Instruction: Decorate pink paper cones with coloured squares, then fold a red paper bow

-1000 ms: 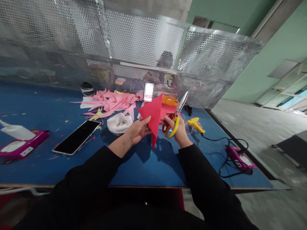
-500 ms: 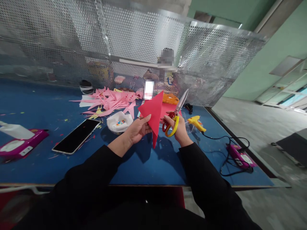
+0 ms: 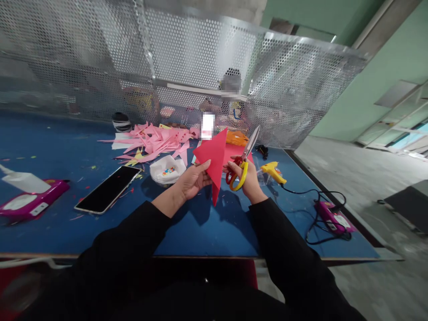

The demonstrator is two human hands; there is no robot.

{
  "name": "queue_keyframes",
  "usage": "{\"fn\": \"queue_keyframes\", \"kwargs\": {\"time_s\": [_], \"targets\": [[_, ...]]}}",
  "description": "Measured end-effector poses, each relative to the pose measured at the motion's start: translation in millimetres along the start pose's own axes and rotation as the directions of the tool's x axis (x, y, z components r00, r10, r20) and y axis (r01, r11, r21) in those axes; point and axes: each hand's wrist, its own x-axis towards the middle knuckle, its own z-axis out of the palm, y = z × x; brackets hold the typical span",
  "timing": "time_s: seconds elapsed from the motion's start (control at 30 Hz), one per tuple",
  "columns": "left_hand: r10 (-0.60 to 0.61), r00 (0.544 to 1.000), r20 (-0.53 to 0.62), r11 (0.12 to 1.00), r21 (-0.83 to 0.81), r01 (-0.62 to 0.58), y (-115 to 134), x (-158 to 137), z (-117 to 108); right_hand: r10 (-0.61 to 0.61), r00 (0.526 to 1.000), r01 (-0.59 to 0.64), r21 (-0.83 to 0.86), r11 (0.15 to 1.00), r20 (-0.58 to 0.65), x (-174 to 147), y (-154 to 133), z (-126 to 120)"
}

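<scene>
Folded red paper, pointed at top and bottom, is pinched between the thumb and fingers of my left hand above the table. Close to its right edge, my right hand grips a pair of scissors with red and yellow handles. The metal blades point up and away to the right, clear of the folded paper. Behind both hands lies more red paper, partly hidden. A white-lined bowl with small colourful bits stands left of my left hand.
Pink paper cuttings are heaped at the back left. A black phone and a purple device lie on the left. To the right are a yellow glue gun and its cord. A perforated metal screen borders the table's back.
Almost nothing differs. The scissors have shifted very slightly, and the whole view has moved a little; both hands keep their holds.
</scene>
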Motion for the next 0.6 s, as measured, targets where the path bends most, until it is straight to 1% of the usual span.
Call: {"fn": "queue_keyframes", "kwargs": {"time_s": [0.6], "targets": [[0.003,1.000,0.010,1.000,0.007,-0.003,-0.5,0.1,0.1,-0.036,0.999,0.036,-0.004,0.999,-0.010,-0.2,1.1,-0.2]]}}
